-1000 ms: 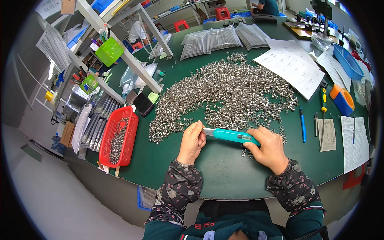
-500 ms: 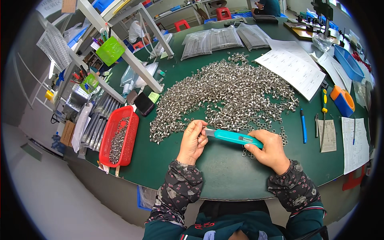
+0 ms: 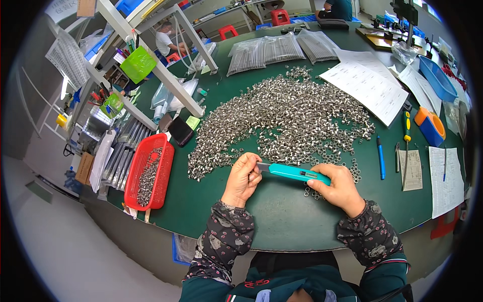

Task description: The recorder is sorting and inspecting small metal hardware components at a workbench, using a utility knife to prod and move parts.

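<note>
My right hand (image 3: pixel 338 187) is closed around the teal handle of a utility knife (image 3: pixel 291 171), its thumb lying along the near side. The knife's blade (image 3: pixel 263 166) points left and reaches the fingertips of my left hand (image 3: pixel 242 177). That hand is closed in a pinch, and whatever small piece it holds is hidden by the fingers. Just beyond both hands spreads a large heap of small metal rings (image 3: pixel 292 113) on the dark green table (image 3: pixel 282 226). Several loose rings lie beside my right hand.
To the left stands a red basket (image 3: pixel 162 183) with more small metal pieces, near a dark box (image 3: pixel 180 131). On the right lie a blue pen (image 3: pixel 381 158), a yellow-handled screwdriver (image 3: pixel 406 128), a tape dispenser (image 3: pixel 431 126) and paper sheets (image 3: pixel 367 88). Bagged tubes (image 3: pixel 282 49) lie behind the heap.
The knife has rolled slightly in my right hand, and its blade looks darker now. My left hand has shifted only a little. In the background, a seated person has raised their upper body.
</note>
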`<state>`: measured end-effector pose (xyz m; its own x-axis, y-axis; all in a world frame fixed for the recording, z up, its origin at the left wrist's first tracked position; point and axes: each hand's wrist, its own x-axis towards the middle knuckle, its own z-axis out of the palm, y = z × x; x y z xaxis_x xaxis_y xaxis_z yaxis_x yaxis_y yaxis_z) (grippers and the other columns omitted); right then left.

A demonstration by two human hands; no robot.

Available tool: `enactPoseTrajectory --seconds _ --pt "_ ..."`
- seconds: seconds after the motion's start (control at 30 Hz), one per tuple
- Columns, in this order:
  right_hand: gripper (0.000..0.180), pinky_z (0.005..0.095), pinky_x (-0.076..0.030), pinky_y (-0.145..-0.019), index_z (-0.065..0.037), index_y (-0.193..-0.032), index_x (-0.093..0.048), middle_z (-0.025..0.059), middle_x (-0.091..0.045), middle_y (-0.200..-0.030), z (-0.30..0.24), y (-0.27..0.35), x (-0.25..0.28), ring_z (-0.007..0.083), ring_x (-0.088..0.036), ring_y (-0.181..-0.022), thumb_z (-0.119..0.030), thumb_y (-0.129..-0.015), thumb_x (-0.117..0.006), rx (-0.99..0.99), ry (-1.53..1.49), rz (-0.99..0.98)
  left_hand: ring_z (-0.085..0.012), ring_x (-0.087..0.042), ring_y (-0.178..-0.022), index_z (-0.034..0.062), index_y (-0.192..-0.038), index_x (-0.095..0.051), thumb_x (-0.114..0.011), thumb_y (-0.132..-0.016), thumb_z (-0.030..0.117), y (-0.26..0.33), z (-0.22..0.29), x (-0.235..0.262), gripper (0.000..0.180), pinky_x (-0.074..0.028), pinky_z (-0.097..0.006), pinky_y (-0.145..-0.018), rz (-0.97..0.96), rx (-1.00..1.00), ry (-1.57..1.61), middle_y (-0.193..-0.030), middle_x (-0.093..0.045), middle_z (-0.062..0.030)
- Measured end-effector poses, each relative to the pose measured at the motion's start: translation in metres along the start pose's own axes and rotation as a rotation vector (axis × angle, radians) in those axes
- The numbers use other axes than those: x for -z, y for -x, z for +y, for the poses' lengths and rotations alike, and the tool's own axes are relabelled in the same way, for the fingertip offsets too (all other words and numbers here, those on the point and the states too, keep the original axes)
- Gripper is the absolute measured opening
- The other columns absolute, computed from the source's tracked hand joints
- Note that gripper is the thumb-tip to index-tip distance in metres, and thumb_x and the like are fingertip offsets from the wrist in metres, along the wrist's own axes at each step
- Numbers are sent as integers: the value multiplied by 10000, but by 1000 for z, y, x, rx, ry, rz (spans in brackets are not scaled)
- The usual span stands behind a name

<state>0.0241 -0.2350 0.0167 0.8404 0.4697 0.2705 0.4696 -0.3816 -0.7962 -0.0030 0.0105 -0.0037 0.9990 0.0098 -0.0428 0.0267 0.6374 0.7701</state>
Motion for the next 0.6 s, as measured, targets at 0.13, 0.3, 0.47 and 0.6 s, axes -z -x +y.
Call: enactPoseTrajectory --seconds 0.13,0.3,0.47,0.6 --pt "260 371 -433 -558 -63 -836 -620 112 -588 -697 1 -1 1 285 -569 -633 -277 -690 -630 5 38 3 -22 -318 -403 38 -792 -520 -487 -876 188 0 0 0 175 -220 -156 -337 24 29 -54 -559 -457 11" --pt "255 377 -432 -569 -74 -839 -625 109 -588 -707 3 -1 2 288 -570 -649 -279 -688 -633 22 76 5 -23 -299 -377 60 -754 -510 -494 -873 208 1 2 -3 191 -210 -159 -327 62 47 -99 -523 -435 18" --pt "254 381 -434 -584 -81 -840 -630 104 -592 -725 3 -2 4 287 -573 -670 -284 -688 -634 38 79 19 -31 -277 -355 53 -733 -500 -466 -885 221 2 6 -3 229 -198 -165 -328 72 108 -142 -484 -391 19" --pt "244 377 -432 -577 -92 -840 -634 97 -585 -716 3 -2 6 286 -568 -663 -280 -684 -637 76 113 27 -32 -267 -348 51 -727 -494 -470 -883 217 3 9 -1 229 -197 -167 -328 52 150 -148 -476 -382 20"
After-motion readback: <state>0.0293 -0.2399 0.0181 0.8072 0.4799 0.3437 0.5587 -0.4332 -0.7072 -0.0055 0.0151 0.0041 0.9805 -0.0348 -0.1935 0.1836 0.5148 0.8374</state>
